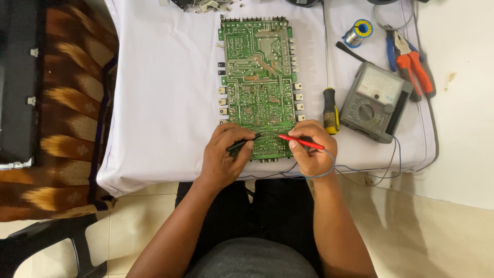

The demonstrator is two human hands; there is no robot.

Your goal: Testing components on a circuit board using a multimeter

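- Two hands I'm seeing over the near end of the green circuit board (257, 87), which is lying solder side up on the white cloth (159, 103).
- L hand (224, 154) is curling shut round the black probe (242, 142); thumb and fingers pinching it, tip angling right onto the board's lower edge.
- R hand (311, 149) is clamping the red probe (301, 141) between thumb and forefinger, tip pointing left, close to the black tip but I can't tell if they're touching.
- Both wrists are resting at the table's front edge; thin blue lead (360, 172) is looping under the R wrist twd the grey analogue meter (374, 101).
- Meter is sitting just R of the board; yellow-black screwdriver (330, 105) is lying between them.
- Orange and blue pliers (411, 64) and solder spool (358, 32) are lying further back on the R.
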